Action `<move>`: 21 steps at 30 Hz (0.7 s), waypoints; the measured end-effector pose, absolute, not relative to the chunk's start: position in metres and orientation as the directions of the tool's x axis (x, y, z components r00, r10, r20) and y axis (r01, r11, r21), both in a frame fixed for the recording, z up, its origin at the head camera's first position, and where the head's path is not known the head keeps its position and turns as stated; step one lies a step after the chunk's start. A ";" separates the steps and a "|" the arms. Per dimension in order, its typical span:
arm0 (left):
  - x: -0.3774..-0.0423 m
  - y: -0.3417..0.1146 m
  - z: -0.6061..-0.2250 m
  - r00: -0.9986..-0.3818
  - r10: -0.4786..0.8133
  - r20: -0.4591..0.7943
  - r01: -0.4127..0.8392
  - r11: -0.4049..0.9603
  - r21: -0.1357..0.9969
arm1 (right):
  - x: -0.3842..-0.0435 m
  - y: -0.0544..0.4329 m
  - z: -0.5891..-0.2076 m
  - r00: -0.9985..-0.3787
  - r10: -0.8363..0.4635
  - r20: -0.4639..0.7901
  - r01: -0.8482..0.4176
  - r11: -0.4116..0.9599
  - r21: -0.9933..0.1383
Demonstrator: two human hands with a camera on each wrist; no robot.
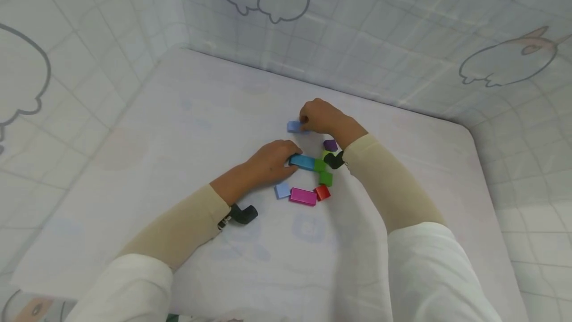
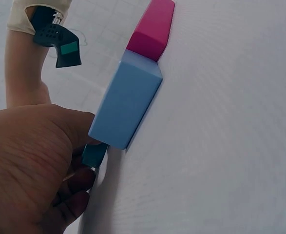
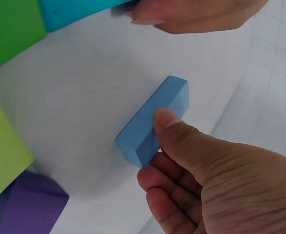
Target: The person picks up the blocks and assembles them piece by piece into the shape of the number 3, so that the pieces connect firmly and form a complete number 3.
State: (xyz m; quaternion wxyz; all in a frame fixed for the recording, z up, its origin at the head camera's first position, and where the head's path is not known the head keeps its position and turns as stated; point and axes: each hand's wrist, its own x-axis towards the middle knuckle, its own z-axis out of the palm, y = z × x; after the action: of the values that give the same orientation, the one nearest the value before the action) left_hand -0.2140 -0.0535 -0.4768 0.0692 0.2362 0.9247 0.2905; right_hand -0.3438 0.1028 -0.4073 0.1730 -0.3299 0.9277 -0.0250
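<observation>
My right hand point(image 1: 322, 116) pinches a light blue rectangular block point(image 3: 142, 127) between thumb and fingers, at the far side of the other blocks. Nearer, my left hand point(image 1: 273, 163) grips the left end of a bright blue block point(image 1: 304, 162) with thumb and fingers. A green block point(image 1: 319, 165) meets that block's right end. In the left wrist view, a second light blue block point(image 2: 125, 100) stands close beside the left thumb, its end at a magenta block point(image 2: 151, 30). Part of the bright blue block is hidden by the left hand.
Several blocks form a curve on the white cloth-covered table point(image 1: 178, 128): another green block point(image 1: 325, 179), a red block point(image 1: 322, 193), a yellow-green block point(image 3: 4, 151) and a purple block point(image 1: 330, 145). Grid-patterned curtains point(image 1: 380, 29) rise around the table.
</observation>
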 end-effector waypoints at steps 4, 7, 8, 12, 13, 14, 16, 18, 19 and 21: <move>-0.213 -0.055 -0.476 -0.877 0.480 0.017 0.404 0.717 0.569 | -0.343 0.108 -0.406 -0.740 -0.594 -0.315 -0.575 0.802 -0.163; -0.213 -0.055 -0.477 -0.878 0.479 0.016 0.403 0.720 0.565 | -0.343 0.113 -0.406 -0.752 -0.574 -0.324 -0.552 0.817 -0.166; -0.213 -0.055 -0.478 -0.878 0.478 0.015 0.402 0.721 0.564 | -0.343 0.115 -0.406 -0.757 -0.565 -0.327 -0.542 0.823 -0.169; -0.214 -0.055 -0.479 -0.879 0.476 0.022 0.404 0.720 0.565 | -0.344 0.122 -0.407 -0.784 -0.516 -0.346 -0.489 0.856 -0.170; -0.214 -0.055 -0.479 -0.879 0.476 0.026 0.406 0.718 0.565 | -0.344 0.124 -0.407 -0.791 -0.504 -0.348 -0.474 0.863 -0.173; -0.214 -0.056 -0.479 -0.878 0.477 0.031 0.409 0.717 0.565 | -0.344 0.126 -0.407 -0.797 -0.493 -0.350 -0.460 0.870 -0.177; -0.214 -0.056 -0.479 -0.878 0.478 0.037 0.413 0.715 0.564 | -0.343 0.128 -0.407 -0.805 -0.476 -0.354 -0.441 0.879 -0.180; -0.214 -0.057 -0.479 -0.877 0.479 0.039 0.415 0.715 0.562 | -0.342 0.130 -0.406 -0.809 -0.465 -0.359 -0.426 0.885 -0.186; -0.214 -0.057 -0.479 -0.876 0.481 0.040 0.417 0.714 0.562 | -0.342 0.131 -0.406 -0.810 -0.459 -0.364 -0.419 0.888 -0.189; -0.215 -0.057 -0.479 -0.876 0.482 0.032 0.415 0.716 0.561 | -0.342 0.133 -0.407 -0.812 -0.454 -0.367 -0.415 0.891 -0.184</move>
State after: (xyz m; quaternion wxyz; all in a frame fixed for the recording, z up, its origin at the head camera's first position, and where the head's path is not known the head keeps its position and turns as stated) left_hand -0.2145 -0.0574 -0.4793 0.0585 0.2424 0.9245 0.2882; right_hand -0.3416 0.1332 -0.4068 0.2044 -0.2286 0.9506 -0.0474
